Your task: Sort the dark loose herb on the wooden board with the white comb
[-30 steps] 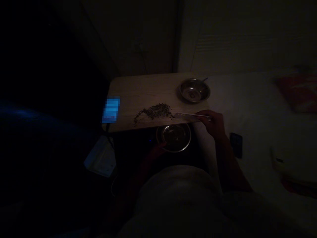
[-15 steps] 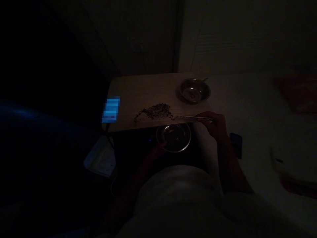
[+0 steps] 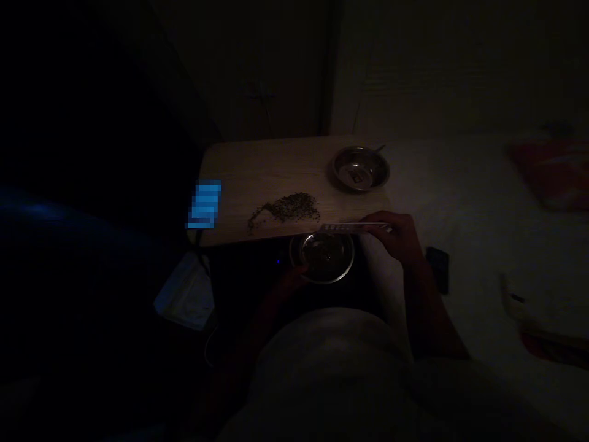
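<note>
My left hand [image 3: 298, 274] is closed on the rim of a metal bowl [image 3: 347, 270], held just below the table's front edge. Small dark bits lie in that bowl, too dim to name. My right hand [image 3: 396, 232] grips a thin, flat, light-coloured strip with a row of pale marks [image 3: 343, 228]; its kind is unclear. The strip lies level along the table edge, above the bowl. On the wooden table [image 3: 271, 166], a scattered pile of small dark grains or seeds [image 3: 294, 207] sits just left of the strip.
A second metal bowl [image 3: 360, 178] stands at the table's back right, with a utensil's handle behind it. A blurred, lit blue screen [image 3: 205, 204] is at the left edge. To the right, a phone [image 3: 438, 270] and a red item [image 3: 552, 172] lie on a pale surface. The room is very dark.
My right hand has drawn the strip slightly back from the grains toward the table edge over the bowl and tilted its marked face up. My left hand and the bowl stay in place.
</note>
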{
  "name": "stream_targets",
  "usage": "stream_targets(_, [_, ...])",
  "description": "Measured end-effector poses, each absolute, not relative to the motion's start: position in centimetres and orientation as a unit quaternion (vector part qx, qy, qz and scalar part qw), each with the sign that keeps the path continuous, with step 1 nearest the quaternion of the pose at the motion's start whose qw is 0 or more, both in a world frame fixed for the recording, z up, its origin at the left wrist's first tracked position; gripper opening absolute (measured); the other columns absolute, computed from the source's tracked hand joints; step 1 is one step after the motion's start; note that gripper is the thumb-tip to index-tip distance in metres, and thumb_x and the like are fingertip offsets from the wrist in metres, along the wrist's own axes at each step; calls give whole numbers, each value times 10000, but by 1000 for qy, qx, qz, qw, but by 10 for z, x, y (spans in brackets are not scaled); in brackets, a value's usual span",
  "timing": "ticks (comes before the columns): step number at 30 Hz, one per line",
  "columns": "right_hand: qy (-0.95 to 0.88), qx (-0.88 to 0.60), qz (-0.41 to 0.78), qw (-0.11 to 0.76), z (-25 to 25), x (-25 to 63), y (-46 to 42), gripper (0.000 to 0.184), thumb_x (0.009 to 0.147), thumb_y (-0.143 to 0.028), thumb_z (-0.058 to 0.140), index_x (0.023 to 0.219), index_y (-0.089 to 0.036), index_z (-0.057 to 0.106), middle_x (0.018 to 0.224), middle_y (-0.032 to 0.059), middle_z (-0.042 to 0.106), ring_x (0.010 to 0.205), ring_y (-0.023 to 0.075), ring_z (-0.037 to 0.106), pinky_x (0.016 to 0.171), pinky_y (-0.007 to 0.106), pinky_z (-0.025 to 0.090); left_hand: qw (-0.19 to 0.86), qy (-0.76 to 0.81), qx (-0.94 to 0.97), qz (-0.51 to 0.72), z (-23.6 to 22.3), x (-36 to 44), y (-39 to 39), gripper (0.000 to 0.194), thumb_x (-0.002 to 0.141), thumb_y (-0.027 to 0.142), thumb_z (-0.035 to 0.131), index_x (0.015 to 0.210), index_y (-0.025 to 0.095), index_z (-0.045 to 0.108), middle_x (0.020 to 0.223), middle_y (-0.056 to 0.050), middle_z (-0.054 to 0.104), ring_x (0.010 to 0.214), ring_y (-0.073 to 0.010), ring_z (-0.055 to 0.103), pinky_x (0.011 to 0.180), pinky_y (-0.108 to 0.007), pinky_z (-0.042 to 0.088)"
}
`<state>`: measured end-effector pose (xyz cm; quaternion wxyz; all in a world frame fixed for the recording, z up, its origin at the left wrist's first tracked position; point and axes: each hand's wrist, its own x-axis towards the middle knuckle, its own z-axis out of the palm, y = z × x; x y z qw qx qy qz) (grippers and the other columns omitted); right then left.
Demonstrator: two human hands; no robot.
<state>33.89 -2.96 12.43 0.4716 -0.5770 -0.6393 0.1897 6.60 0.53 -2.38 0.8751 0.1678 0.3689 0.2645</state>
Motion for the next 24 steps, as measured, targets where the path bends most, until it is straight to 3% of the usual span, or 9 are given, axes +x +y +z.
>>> stream_targets(7, [-581, -618, 115, 517, 122, 336, -28, 112, 802, -326, 715, 840, -222, 734, 810, 4, 738, 735, 163, 677, 677, 276, 518, 872, 377, 168, 264, -24, 66, 4, 461, 655, 149, 769, 1107, 161, 681, 1089, -92, 747, 1302, -342, 503, 1130, -475, 358])
stream_targets(14, [-587, -624, 96, 506, 120, 329, -24, 131, 821, -347, 687, 850, -226, 728, 830, 9, 738, 761, 173, 677, 700, 293, 531, 862, 387, 173, 278, -34, 63, 3, 393, 662, 123, 757, 1050, 167, 705, 1002, -90, 762, 1282, -348, 525, 1120, -515, 355])
stream_targets(24, [-619, -590, 120, 504, 120, 329, -22, 96, 826, -294, 693, 878, -227, 739, 869, 13, 753, 794, 174, 694, 736, 291, 532, 841, 451, 173, 246, -30, 64, 3, 352, 666, 156, 767, 1013, 146, 706, 1028, -88, 761, 1271, -335, 538, 1119, -441, 385])
